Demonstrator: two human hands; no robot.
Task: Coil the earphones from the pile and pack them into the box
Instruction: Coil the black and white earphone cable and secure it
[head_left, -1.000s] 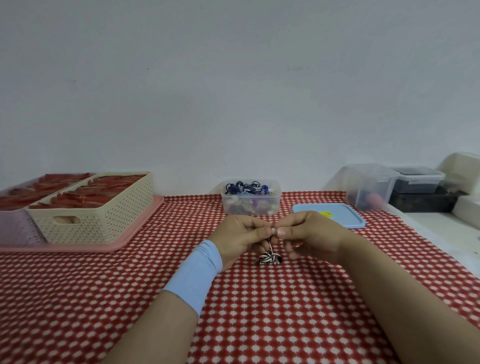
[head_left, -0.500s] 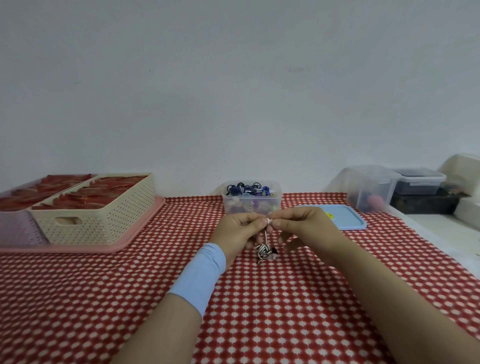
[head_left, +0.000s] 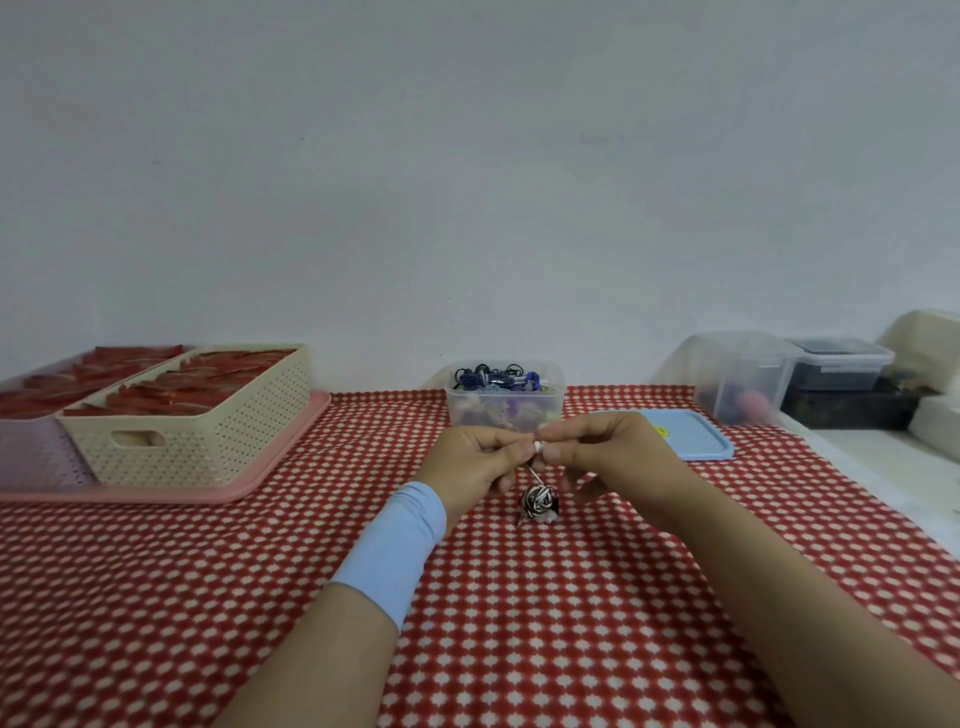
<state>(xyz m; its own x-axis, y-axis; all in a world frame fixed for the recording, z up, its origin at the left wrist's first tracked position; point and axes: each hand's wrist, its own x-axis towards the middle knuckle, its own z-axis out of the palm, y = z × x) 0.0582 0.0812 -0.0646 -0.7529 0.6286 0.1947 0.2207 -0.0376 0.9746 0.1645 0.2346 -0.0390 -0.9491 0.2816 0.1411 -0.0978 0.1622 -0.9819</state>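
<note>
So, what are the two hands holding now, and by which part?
The earphones: the left hand and the right hand both pinch the small white end of the cord, with the rest coiled below the grip.

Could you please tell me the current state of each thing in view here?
earphone: wound into a ball, dangling by its cord
left hand: pinching the earphone's white end
right hand: pinching the same end
clear box: open, holding earphones
blue lid: off, lying flat beside the clear box
cream basket: full of red items
</note>
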